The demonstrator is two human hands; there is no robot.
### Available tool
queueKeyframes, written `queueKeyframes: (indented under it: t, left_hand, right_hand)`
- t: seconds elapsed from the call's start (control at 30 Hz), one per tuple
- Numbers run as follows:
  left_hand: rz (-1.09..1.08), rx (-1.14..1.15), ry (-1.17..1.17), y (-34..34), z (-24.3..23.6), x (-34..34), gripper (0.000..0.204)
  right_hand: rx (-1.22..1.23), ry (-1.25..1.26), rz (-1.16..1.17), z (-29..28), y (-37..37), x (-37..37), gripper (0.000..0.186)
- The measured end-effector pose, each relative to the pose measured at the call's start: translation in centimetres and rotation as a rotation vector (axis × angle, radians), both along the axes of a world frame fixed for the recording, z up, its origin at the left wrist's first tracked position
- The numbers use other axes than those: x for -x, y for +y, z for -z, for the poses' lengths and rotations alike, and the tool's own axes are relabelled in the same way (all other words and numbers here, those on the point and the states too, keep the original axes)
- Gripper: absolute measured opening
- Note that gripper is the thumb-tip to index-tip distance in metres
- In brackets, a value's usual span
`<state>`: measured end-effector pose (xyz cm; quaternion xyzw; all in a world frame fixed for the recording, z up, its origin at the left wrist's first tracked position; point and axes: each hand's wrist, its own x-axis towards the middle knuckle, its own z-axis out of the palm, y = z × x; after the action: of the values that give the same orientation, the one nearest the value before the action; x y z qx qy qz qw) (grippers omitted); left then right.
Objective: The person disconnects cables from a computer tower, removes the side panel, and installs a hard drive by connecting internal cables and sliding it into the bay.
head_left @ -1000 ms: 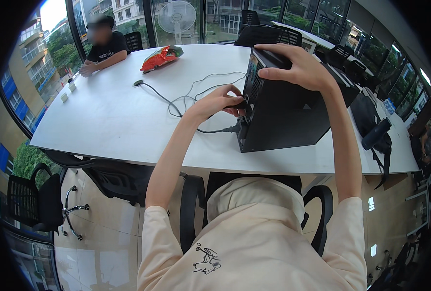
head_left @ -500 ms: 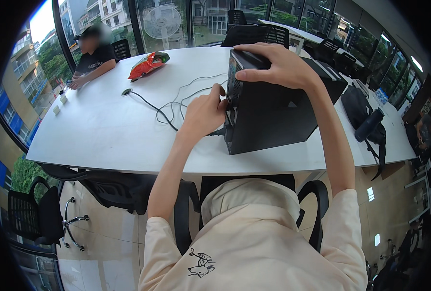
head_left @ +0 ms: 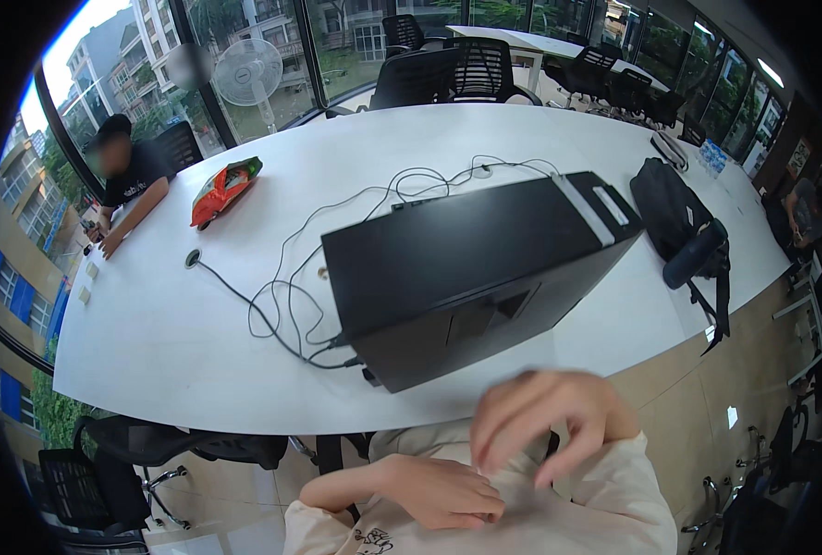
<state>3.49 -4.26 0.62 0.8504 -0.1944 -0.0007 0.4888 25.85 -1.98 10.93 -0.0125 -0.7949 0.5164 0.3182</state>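
A black desktop computer case [head_left: 471, 250] stands on the white table [head_left: 189, 361]. Thin dark cables [head_left: 277, 287] run from its left end across the tabletop, and one thicker cord goes into a round cable hole [head_left: 193, 259]. Both hands are off the case, close to my body. My left hand [head_left: 441, 492] is over my shirt, back upward, with bent fingers drawn together; its palm is hidden. Above and right of it is my right hand [head_left: 554, 421], blurred by motion, its thumb and fingers curved apart with nothing seen between them.
An orange and green bag [head_left: 226, 192] lies toward the far left, near a seated person [head_left: 134, 171]. Right of the case are a black backpack [head_left: 665, 203] and a dark bottle [head_left: 696, 253]. Black chairs [head_left: 457, 74] stand beyond the table, and a white fan [head_left: 249, 74] by the windows.
Both hands have let go of the computer case and come back toward my body. My view has shifted, and the case now shows its top and appears turned.
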Motion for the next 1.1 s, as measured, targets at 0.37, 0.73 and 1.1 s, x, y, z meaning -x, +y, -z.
queueKeyframes:
  t: [0.37, 0.73, 1.1]
  left_hand:
    - [-1.212, -0.073, 0.943, 2.9, 17.8, 3.7, 0.04]
    - [-1.511, -0.318, 0.717, 0.8, 24.9, 8.1, 0.034]
    - [-1.53, -0.477, 0.807, -6.2, 10.6, 11.4, 0.039]
  right_hand:
    - [0.409, -0.979, 0.903, 21.6, -9.3, -12.2, 0.034]
    - [0.298, -1.017, 1.54, 26.0, -15.0, -16.9, 0.085]
    - [0.498, -0.802, 1.585, 26.0, -20.6, -16.5, 0.078]
